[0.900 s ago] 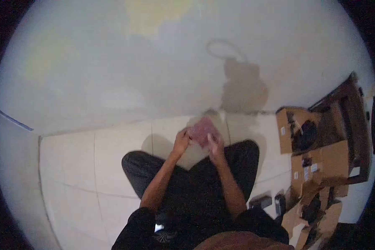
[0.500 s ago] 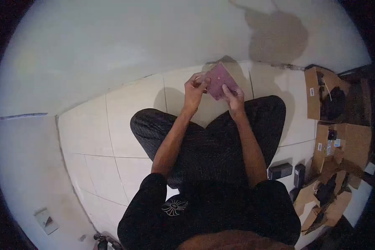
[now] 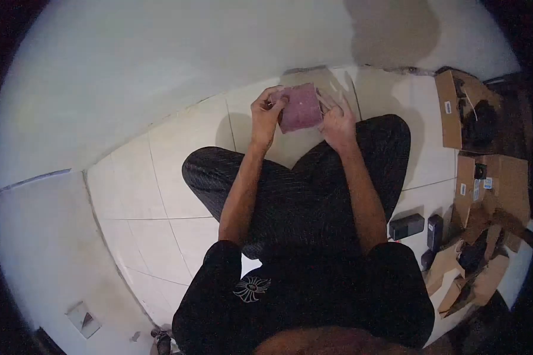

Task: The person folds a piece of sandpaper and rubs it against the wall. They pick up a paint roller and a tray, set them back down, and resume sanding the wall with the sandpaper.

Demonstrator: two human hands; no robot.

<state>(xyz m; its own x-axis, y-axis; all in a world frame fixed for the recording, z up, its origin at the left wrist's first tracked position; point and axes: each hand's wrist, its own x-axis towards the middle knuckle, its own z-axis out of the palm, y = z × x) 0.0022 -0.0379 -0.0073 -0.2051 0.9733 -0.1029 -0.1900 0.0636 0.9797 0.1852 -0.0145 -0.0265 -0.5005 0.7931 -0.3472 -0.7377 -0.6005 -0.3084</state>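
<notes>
On pale floor tiles (image 3: pixel 177 189), sitting cross-legged; pinching a purple sheet (image 3: pixel 302 111) beyond the lap (image 3: pixel 296 207) by its left edge with the left hand (image 3: pixel 265 118); right hand (image 3: pixel 339 125) spread wide at its right edge, contact unclear; facing a pale wall (image 3: pixel 207 44).

The left hand (image 3: pixel 267 112) pinches the near-square purple-pink sheet (image 3: pixel 301 107) at its left side, thumb on the face toward the camera. The right hand (image 3: pixel 339 124) is at the sheet's opposite edge, its fingers spread; whether it grips the edge is unclear. Below both hands are the crossed legs in dark trousers (image 3: pixel 302 183), on the pale tiled floor (image 3: pixel 142 195). Well to the right of the right hand stand open cardboard boxes (image 3: pixel 452 124), with dark items inside.
</notes>
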